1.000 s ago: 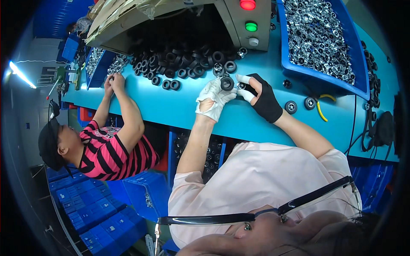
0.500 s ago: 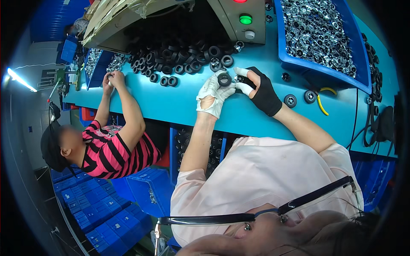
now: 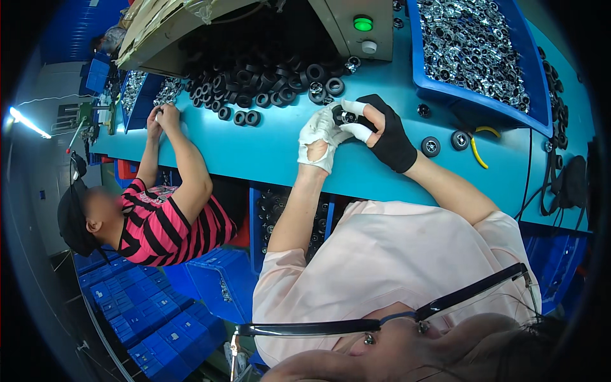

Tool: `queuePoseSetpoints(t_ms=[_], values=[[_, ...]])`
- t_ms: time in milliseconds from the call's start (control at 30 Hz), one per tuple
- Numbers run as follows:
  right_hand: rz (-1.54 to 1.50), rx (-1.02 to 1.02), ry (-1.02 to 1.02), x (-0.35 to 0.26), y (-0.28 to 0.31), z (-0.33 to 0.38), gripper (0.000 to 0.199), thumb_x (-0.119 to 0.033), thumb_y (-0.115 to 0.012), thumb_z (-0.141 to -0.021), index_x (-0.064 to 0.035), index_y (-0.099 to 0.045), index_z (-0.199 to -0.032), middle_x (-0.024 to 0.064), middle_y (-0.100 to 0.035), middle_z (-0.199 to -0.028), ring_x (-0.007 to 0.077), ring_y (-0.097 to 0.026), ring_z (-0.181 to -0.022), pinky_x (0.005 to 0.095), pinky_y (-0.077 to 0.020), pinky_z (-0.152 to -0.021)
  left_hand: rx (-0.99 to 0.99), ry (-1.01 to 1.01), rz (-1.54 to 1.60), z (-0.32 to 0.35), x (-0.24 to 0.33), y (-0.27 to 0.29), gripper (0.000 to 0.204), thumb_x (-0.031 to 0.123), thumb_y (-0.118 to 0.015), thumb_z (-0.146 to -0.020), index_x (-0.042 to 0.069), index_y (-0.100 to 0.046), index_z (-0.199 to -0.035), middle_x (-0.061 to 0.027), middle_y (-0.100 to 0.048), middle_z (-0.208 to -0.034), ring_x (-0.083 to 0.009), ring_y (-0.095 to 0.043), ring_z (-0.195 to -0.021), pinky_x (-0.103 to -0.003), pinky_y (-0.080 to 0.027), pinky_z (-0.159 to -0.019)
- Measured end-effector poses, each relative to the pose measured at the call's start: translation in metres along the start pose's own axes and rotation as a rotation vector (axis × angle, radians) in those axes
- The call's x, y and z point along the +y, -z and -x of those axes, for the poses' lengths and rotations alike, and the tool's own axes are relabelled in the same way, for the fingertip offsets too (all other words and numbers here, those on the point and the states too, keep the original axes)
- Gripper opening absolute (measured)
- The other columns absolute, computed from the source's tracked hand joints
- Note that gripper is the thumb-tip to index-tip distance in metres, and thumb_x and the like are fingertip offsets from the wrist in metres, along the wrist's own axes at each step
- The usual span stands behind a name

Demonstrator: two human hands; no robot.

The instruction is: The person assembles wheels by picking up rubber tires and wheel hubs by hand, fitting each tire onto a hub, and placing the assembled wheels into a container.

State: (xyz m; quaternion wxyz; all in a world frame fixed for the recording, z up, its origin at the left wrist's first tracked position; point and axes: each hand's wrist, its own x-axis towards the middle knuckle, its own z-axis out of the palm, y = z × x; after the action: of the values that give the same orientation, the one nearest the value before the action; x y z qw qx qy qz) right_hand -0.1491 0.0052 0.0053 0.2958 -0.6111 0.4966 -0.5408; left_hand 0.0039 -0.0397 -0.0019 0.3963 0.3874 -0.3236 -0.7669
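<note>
My left hand (image 3: 318, 135), in a worn white glove, is closed round a small black tire (image 3: 337, 112) above the near part of the teal table. My right hand (image 3: 389, 137) wears a black fingerless glove, with white coverings on its finger and thumb. Those fingers pinch a chrome wheel rim (image 3: 348, 117) against the tire. How deep the rim sits in the tire is hidden by the fingers. Two wheels with tires on, one (image 3: 431, 146) nearer and one (image 3: 460, 140) farther right, lie beside my right hand.
A heap of black tires (image 3: 254, 86) spills from under a machine with a green lamp (image 3: 363, 23). A blue bin (image 3: 417, 73) of chrome rims stands at back right. Yellow-handled pliers (image 3: 478, 151) lie near a black cable. At left, a co-worker (image 3: 172, 223) works at the same table.
The rim in my right hand has moved left against the tire, and my two hands have come together. The tire has turned from facing up. A red lamp has left the view.
</note>
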Motion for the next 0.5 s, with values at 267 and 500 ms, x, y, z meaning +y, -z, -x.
queuePoseSetpoints(t_ms=[267,500], values=[[0.119,-0.014,0.036,0.014,-0.001,0.004,0.036,-0.004,-0.065,-0.075,-0.0021,-0.059,-0.111,0.0126,-0.056,-0.096,0.0262,-0.058,-0.081,0.0334,-0.0470,-0.072,-0.061,-0.005,0.026,0.001,-0.008,-0.008,0.036,0.020,-0.055,-0.094,-0.003,-0.049,-0.121,-0.0106,-0.058,-0.110,-0.0196,-0.060,-0.096,-0.033,-0.051,-0.084],[-0.038,-0.064,-0.035,0.012,0.000,0.003,0.046,-0.001,-0.063,-0.071,0.0000,-0.052,-0.116,0.0156,-0.057,-0.099,0.0289,-0.060,-0.082,0.0345,-0.0481,-0.073,-0.063,-0.198,-0.272,0.008,-0.005,-0.012,0.034,-0.002,-0.062,-0.085,-0.008,-0.050,-0.116,-0.0108,-0.060,-0.101,-0.0150,-0.060,-0.088,-0.025,-0.050,-0.076]])
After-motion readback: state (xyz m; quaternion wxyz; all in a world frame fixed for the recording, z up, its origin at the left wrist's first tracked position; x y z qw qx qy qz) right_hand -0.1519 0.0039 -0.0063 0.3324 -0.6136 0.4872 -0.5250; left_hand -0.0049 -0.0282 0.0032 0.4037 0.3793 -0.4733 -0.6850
